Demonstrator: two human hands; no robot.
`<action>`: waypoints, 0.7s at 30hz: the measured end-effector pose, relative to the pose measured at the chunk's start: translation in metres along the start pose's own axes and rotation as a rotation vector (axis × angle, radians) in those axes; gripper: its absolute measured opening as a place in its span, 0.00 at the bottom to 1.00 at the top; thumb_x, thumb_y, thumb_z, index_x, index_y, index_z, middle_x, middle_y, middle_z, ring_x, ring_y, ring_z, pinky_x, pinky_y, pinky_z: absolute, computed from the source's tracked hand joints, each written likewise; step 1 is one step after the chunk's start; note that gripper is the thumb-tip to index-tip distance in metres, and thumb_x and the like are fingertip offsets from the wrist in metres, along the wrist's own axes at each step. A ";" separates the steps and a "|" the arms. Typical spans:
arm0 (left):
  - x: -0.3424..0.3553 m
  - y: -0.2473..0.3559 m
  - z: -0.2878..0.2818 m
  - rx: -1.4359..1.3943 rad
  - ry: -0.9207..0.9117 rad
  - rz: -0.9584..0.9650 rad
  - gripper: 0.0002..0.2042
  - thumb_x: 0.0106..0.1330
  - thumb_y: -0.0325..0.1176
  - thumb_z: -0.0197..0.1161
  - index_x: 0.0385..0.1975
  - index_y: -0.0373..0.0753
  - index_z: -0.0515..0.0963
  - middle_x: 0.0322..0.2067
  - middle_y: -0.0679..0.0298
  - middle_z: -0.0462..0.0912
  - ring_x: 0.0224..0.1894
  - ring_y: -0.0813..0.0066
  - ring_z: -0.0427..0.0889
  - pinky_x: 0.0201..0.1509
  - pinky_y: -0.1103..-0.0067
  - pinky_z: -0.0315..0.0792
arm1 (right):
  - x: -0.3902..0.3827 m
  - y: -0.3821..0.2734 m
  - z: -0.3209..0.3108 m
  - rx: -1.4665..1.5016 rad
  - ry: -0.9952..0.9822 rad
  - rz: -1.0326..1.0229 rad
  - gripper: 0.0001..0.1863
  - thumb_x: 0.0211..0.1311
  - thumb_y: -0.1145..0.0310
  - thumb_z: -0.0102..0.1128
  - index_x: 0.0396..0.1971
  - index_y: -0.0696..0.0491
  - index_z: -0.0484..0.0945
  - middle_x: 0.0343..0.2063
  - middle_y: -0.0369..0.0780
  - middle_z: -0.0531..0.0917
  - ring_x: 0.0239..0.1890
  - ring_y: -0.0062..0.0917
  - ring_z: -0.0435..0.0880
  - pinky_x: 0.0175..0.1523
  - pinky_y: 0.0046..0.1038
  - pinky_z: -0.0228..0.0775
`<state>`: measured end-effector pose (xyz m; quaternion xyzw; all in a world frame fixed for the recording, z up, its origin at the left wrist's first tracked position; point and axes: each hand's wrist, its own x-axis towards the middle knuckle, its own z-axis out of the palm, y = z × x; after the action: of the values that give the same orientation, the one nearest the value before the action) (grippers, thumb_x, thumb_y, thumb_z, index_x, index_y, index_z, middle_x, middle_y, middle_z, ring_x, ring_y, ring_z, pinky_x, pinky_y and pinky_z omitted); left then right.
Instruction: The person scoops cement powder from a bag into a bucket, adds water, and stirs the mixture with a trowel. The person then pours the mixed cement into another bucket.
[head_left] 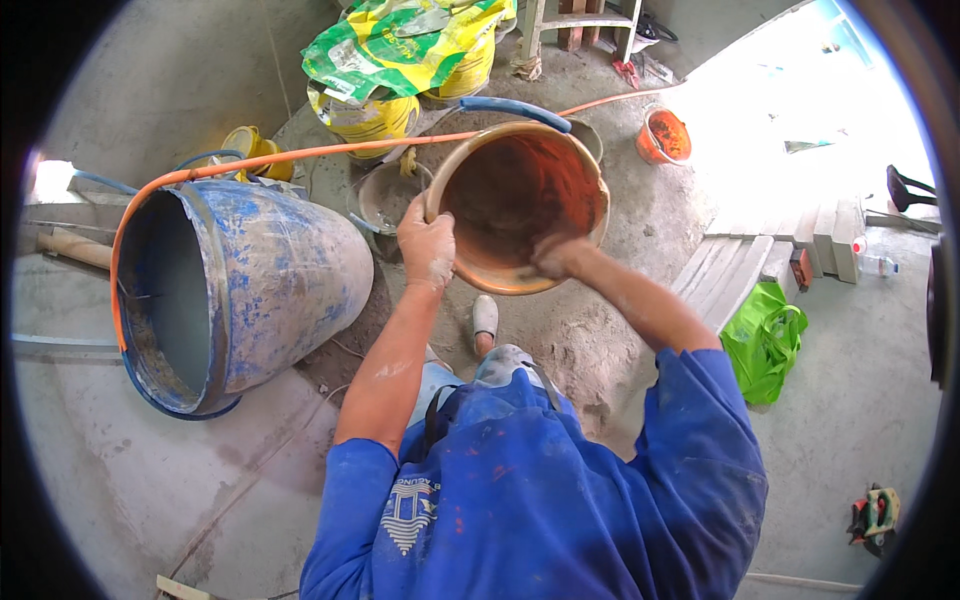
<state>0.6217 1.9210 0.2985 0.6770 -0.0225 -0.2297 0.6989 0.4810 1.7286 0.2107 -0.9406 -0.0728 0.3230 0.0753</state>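
Left hand (427, 243) clamped on orange bucket (568, 185), left rim, mouth facing camera. Right hand (560, 257) at lower-right rim, blurred; can't tell grip.

L hand (428, 243) grips lg orange bucket (560, 190) by rim, R hand (556, 256) blurred @ mouth, blue drum (290, 280) nr

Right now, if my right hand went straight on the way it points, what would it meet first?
Your right hand would likely meet the inside of the orange bucket; blur leaves depth unclear.
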 end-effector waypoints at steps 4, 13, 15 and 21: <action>0.005 0.003 0.012 0.021 -0.008 0.103 0.19 0.60 0.19 0.58 0.52 0.32 0.79 0.36 0.67 0.82 0.34 0.83 0.77 0.41 0.82 0.73 | 0.001 0.021 -0.024 0.022 0.115 0.279 0.23 0.72 0.54 0.42 0.46 0.56 0.80 0.42 0.52 0.84 0.43 0.48 0.84 0.50 0.46 0.75; 0.028 0.008 -0.010 0.110 -0.098 -0.011 0.22 0.57 0.18 0.58 0.54 0.32 0.78 0.41 0.63 0.84 0.40 0.77 0.80 0.47 0.79 0.75 | -0.011 -0.069 -0.025 0.448 0.200 0.058 0.30 0.71 0.44 0.45 0.48 0.57 0.79 0.43 0.52 0.85 0.48 0.44 0.84 0.54 0.46 0.74; 0.037 0.022 -0.010 0.185 -0.153 -0.011 0.23 0.55 0.18 0.58 0.54 0.32 0.78 0.41 0.63 0.84 0.40 0.76 0.81 0.47 0.79 0.75 | -0.060 -0.051 -0.076 0.249 -0.027 0.126 0.34 0.69 0.39 0.46 0.53 0.57 0.77 0.47 0.51 0.83 0.53 0.45 0.81 0.57 0.48 0.71; 0.075 0.026 0.002 0.441 -0.240 0.102 0.20 0.55 0.22 0.61 0.51 0.34 0.81 0.38 0.61 0.86 0.37 0.72 0.83 0.46 0.75 0.77 | -0.088 -0.038 -0.032 -0.103 0.346 -0.149 0.30 0.68 0.49 0.50 0.62 0.55 0.69 0.56 0.48 0.79 0.61 0.42 0.76 0.62 0.47 0.66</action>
<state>0.6953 1.8920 0.3022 0.7788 -0.1890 -0.2627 0.5373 0.4288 1.7460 0.2956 -0.9767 -0.1445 0.1461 0.0621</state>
